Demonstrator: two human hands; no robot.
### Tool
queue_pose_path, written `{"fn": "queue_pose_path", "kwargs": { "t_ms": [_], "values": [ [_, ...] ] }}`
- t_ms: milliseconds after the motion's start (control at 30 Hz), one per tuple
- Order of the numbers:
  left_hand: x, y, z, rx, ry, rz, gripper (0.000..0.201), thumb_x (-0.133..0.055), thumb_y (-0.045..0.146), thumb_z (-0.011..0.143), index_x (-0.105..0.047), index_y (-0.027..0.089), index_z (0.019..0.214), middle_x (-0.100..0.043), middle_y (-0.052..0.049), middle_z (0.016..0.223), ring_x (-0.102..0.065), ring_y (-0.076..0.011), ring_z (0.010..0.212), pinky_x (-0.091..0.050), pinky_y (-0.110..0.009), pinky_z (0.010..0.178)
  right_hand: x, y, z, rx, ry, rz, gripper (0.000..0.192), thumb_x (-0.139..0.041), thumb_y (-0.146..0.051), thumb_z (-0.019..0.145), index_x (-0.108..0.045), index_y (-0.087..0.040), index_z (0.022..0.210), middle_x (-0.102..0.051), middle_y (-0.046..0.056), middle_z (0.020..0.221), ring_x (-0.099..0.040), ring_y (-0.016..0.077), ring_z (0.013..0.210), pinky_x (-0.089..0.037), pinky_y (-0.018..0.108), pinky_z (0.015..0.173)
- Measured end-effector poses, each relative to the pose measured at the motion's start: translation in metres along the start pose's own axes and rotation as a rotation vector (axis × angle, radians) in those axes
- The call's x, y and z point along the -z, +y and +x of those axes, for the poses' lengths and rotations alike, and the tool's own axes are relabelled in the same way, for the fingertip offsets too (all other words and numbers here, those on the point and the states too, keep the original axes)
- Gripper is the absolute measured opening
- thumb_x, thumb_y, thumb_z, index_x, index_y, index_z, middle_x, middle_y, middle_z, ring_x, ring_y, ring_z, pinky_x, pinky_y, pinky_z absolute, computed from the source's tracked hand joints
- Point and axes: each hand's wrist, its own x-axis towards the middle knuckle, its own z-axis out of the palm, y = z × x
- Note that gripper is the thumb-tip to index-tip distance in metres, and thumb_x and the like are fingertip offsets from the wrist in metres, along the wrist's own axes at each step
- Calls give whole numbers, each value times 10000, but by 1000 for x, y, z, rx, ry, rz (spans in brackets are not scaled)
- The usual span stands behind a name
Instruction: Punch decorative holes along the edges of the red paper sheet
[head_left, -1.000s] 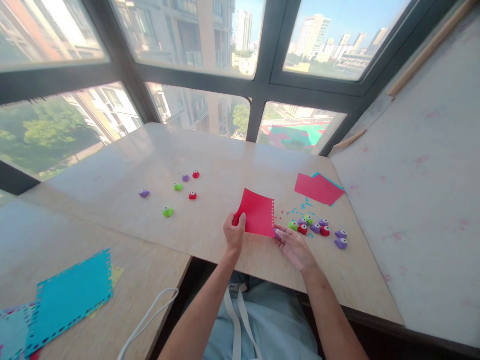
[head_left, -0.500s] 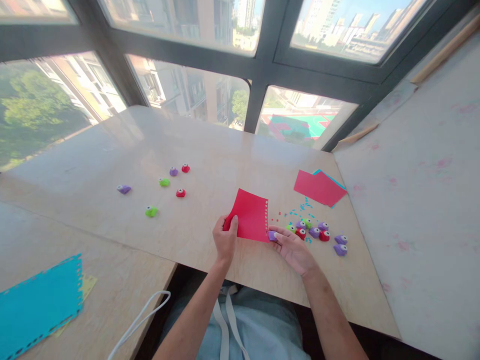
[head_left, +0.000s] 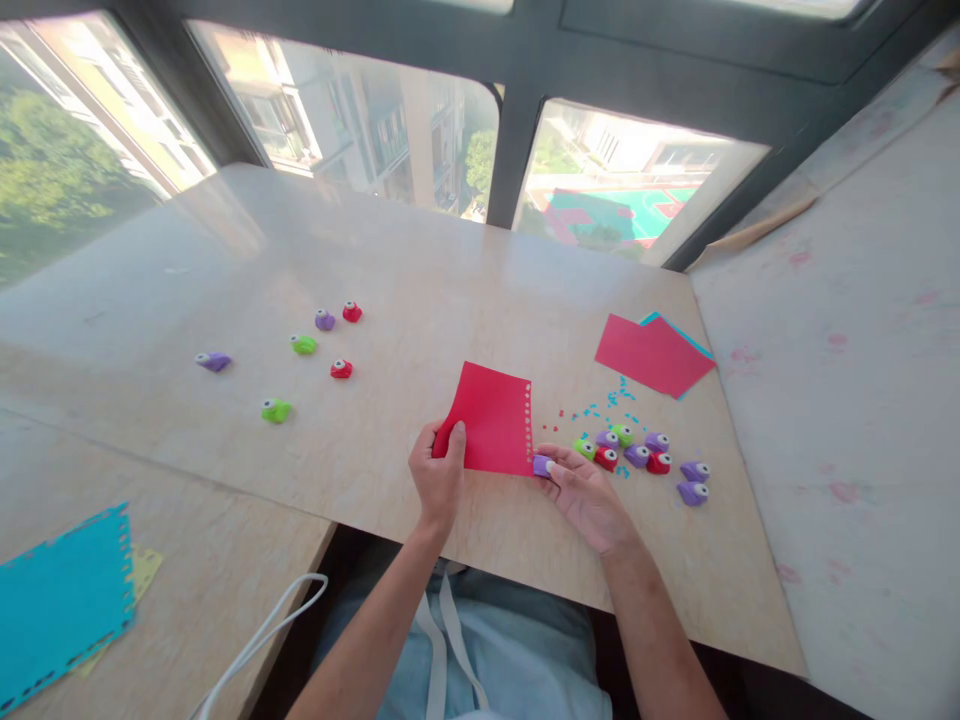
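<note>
Red paper (head_left: 491,420) sits pinched in the left hand (head_left: 437,478); the right hand (head_left: 585,490) pinches a purple punch (head_left: 541,465) on its lower right corner. More punches (head_left: 637,455) cluster just right, near the tabletop's (head_left: 450,280) front edge.

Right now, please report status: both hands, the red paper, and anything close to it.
Left hand grips red paper at its left edge. Right hand pinches purple punch on paper's lower right corner. Cluster of small punches just right, apart from the sheet.

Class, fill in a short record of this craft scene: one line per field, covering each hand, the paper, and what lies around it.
Left hand: pinches the red paper at its left corner
Right hand: holds a purple punch at the paper's lower right corner
Paper edge: row of holes down the right side
Right of paper: cluster of small punches; blue scraps
Far left: blue sheet
</note>
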Motion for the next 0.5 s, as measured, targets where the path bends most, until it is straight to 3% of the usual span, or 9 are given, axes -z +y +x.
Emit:
{"fn": "queue_pose_path", "kwargs": {
  "t_ms": [500],
  "values": [
    [-3,1,-3,-6,49,20,221,-676,393,828,-652,175,803,-614,0,720,-550,-120,656,-452,-211,579,0,-7,1,-106,49,27,322,-833,-312,703,-754,-205,996,-717,27,935,-640,110,771,-575,228,715]
  ]
}}
